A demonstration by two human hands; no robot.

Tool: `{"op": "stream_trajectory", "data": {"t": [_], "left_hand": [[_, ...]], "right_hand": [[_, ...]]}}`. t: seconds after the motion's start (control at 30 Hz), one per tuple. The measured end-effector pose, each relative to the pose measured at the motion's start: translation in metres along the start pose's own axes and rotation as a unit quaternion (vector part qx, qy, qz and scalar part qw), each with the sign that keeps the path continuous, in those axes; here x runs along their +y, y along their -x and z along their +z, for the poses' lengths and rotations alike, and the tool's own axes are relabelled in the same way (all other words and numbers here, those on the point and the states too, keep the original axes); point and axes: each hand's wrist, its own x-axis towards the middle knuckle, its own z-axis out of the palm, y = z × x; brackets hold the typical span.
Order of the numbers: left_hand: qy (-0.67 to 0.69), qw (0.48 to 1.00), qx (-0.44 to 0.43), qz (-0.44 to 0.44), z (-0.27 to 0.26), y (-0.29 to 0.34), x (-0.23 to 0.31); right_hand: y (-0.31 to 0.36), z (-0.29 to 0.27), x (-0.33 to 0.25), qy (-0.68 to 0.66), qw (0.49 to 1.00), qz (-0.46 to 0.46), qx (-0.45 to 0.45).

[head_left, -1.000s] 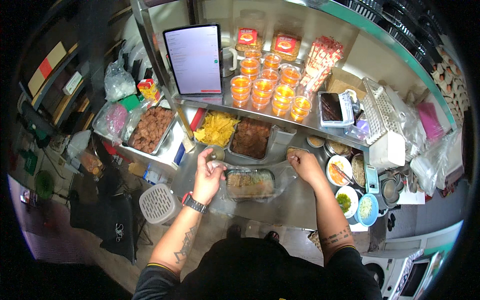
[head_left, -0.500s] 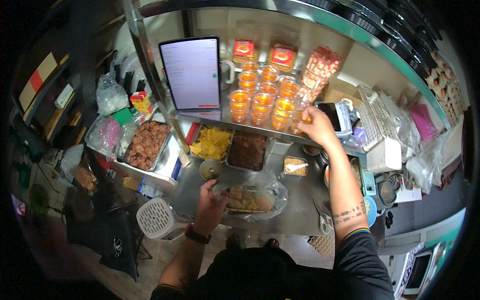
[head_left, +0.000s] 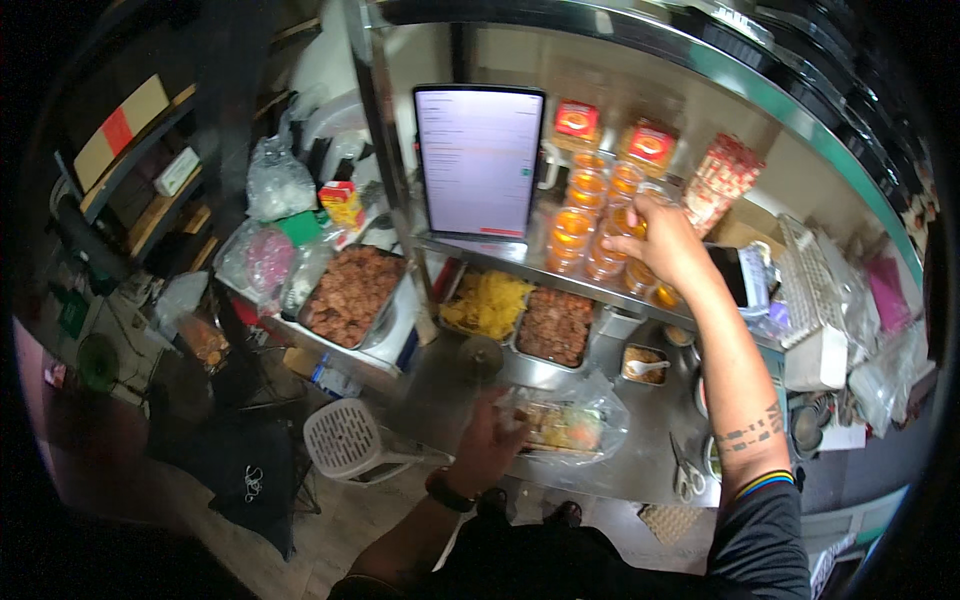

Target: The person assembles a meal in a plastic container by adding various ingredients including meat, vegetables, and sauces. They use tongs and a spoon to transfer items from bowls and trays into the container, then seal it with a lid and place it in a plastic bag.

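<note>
My right hand (head_left: 668, 245) is at the shelf among stacked clear cups of orange sauce (head_left: 572, 228), its thumb and fingers closed around one cup that they partly cover. On the steel counter below lies a clear plastic bag (head_left: 608, 425) with a tray of food (head_left: 562, 428) inside. My left hand (head_left: 488, 442), slightly blurred, is at the left end of this bag with its fingers apart; whether they touch the plastic is hard to see. Just beyond it stands a round metal bowl (head_left: 480, 358).
Behind the bag sit trays of yellow shreds (head_left: 488, 305) and brown meat (head_left: 553, 325); more meat (head_left: 352, 295) is at the left. A tablet (head_left: 478, 165) stands on the shelf. Scissors (head_left: 686, 470) lie at the right, near a small tub with a spoon (head_left: 645, 365). A white stool (head_left: 345, 440) is front left.
The whole view has shifted, so things appear further right. My right hand has moved from the front right cup to cups further back and left. My left hand stays by the bag.
</note>
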Motion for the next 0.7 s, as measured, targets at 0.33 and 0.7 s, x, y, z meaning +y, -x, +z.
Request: {"op": "stream_trajectory", "data": {"t": [0.33, 0.7], "left_hand": [[-0.097, 0.995, 0.007, -0.016, 0.000, 0.004, 0.024], [-0.065, 0.997, 0.048, -0.002, -0.005, 0.002, 0.018]], "right_hand": [[-0.011, 0.012, 0.000, -0.025, 0.999, 0.012, -0.027], [0.054, -0.003, -0.046, -0.223, 0.974, -0.024, 0.030]]}}
